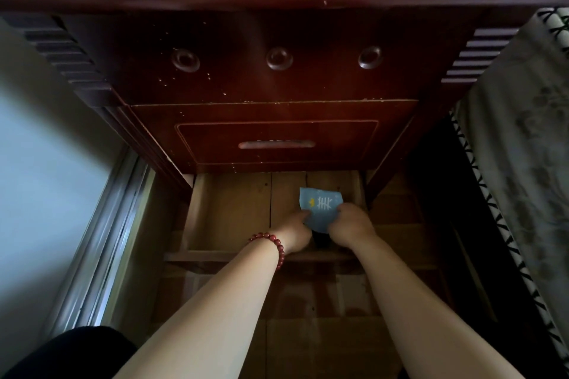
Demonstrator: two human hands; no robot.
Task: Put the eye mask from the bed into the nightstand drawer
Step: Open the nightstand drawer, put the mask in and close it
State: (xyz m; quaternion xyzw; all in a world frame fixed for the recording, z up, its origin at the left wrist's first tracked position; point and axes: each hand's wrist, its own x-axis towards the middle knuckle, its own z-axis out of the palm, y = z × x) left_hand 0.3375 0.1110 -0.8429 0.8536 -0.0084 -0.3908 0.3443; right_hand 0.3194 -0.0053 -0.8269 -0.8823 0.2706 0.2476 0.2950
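Note:
The eye mask (320, 204) is light blue with a white pattern and a small yellow mark. It lies inside the pulled-out bottom drawer (234, 209) of the dark wooden nightstand (277, 77), toward the drawer's right side. My left hand (294, 232), with a red bead bracelet on the wrist, pinches the mask's left edge. My right hand (351, 226) grips its right edge. A dark part of the mask shows below, between the two hands. The drawer's bare wooden bottom is visible to the left of the mask.
Above the open drawer sits a shut drawer (277, 143) with a recessed handle, and above that a panel with three round knobs (278, 58). The patterned bed cover (523, 138) hangs at the right. A pale wall with a metal rail (101, 240) runs along the left.

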